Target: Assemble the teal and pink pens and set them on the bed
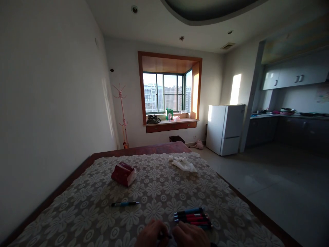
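At the bottom edge, my left hand (pixel 152 233) is closed, thumb and fingers pinching what looks like a dark pen (pixel 168 236), mostly hidden. Close beside it, my right hand (pixel 190 235) has its fingers curled down; whatever they hold is hidden. Just beyond the right hand lies a row of several pens (pixel 191 216), blue, black and red, side by side with their tips to the left. A single blue and black pen (pixel 125 203) rests apart, further left on the lace tablecloth (pixel 154 188).
A red tissue pack (pixel 123 174) sits at the left of the table, and a crumpled white plastic bag (pixel 184 165) at its far right. Bare dark red wood (pixel 164 148) shows along the far edge. Beyond stand a pink coat rack (pixel 122 116) and a white fridge (pixel 226 129).
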